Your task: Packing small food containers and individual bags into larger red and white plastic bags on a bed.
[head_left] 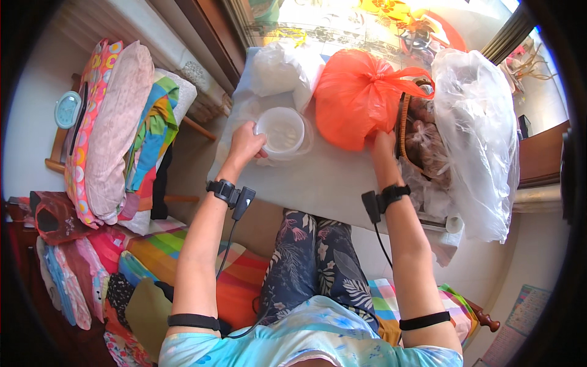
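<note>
My left hand (247, 144) is closed on the left side of a round translucent plastic tub (282, 147), which stands on the table; its inside looks pale, with nothing I can make out in it. To its right sits a full orange plastic bag (351, 92), knotted at the top. My right hand (383, 145) touches the lower right of this bag. Its fingertips go out of sight behind the orange plastic, so their grip does not show. What the bag holds is hidden.
A crumpled white plastic bag (278, 67) lies behind the tub. At the right stand a wicker basket (403, 131) with bagged items and a large clear plastic bag (474, 134). Folded bedding (116, 134) and a small clock (67, 110) are at the left. The table (306, 186) ends before my knees.
</note>
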`<state>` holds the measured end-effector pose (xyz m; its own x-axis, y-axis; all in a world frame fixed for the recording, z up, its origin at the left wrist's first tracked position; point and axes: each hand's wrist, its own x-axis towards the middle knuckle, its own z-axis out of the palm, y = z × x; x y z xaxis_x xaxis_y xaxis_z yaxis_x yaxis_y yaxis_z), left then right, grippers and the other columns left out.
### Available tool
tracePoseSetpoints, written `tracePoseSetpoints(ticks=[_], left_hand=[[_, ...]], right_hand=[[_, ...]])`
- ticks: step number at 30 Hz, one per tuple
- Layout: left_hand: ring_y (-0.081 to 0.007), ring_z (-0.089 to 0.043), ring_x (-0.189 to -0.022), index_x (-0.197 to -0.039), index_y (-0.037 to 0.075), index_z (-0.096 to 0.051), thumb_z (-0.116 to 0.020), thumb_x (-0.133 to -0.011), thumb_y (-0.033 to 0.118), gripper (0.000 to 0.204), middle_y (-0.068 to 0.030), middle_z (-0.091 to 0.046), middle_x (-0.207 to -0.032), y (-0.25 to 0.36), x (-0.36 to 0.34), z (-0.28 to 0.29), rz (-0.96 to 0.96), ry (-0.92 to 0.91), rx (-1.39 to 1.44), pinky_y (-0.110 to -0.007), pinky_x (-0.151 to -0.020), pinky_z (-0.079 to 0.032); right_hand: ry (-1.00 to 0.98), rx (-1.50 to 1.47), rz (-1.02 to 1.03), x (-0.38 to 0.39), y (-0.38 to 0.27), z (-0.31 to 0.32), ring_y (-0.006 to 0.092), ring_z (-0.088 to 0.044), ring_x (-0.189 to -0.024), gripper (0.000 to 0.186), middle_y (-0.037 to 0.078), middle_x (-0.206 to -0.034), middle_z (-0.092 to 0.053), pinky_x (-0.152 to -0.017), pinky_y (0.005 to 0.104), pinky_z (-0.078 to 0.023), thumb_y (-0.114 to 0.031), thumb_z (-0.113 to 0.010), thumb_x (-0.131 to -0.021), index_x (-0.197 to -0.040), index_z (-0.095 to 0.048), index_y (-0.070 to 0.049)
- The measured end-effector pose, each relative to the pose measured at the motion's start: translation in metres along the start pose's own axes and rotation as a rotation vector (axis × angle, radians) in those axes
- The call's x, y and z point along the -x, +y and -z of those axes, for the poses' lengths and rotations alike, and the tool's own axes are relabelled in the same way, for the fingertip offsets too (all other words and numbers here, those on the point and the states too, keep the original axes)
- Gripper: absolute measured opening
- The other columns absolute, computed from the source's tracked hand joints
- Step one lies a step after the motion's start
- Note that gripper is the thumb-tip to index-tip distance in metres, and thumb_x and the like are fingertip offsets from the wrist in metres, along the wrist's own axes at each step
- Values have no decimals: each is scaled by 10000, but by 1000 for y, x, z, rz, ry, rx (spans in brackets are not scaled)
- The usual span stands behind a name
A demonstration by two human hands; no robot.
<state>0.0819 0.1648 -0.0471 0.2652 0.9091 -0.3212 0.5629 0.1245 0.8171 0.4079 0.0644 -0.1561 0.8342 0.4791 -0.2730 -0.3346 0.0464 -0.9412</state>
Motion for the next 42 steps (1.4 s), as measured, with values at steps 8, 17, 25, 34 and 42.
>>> tracePoseSetpoints(ticks=[8,17,25,34,42], left_hand=[[-214,-660,-537,-1250,-123,-453,-574,-749,34,539,-169,-654,-798,15,45,-31,-17,-232,5,-298,-472,-519],[-166,-646,-572,-1233,-61,-469,-719,-804,152,541,-96,-638,-789,-6,108,-72,-4,-466,205,-254,-516,-503],[-95,-590,-579,-916,13,-593,-714,-824,153,207,-22,-615,-734,-38,162,-82,-43,-366,338,-225,-542,-498],[-86,-601,-757,-922,44,-568,-636,-856,70,98,-23,-615,-880,-83,232,-52,-73,-446,710,-212,-696,-500],[-117,-598,-760,-938,29,-594,-653,-856,56,105,-49,-643,-879,-56,308,-9,-159,-451,860,-241,-738,-482]], right_hand=[[-269,563,92,152,-30,32,148,-585,-746,705,127,-936,-611,-635,298,-479,-321,-743,-800,-1337,-444,24],[-406,564,207,186,-7,71,240,-630,-967,552,149,-1061,-653,-828,338,-487,-112,-651,-725,-1250,-539,16],[-363,760,232,210,-21,113,217,-634,-793,349,156,-820,-665,-741,334,-489,-41,-576,-680,-1017,-638,27],[-536,734,280,280,-50,136,402,-642,-815,324,251,-915,-653,-732,409,-504,-4,-506,-712,-1020,-600,30],[-673,1246,568,328,-65,128,403,-600,-903,321,202,-989,-623,-765,468,-483,-80,-615,-739,-1052,-613,-12]])
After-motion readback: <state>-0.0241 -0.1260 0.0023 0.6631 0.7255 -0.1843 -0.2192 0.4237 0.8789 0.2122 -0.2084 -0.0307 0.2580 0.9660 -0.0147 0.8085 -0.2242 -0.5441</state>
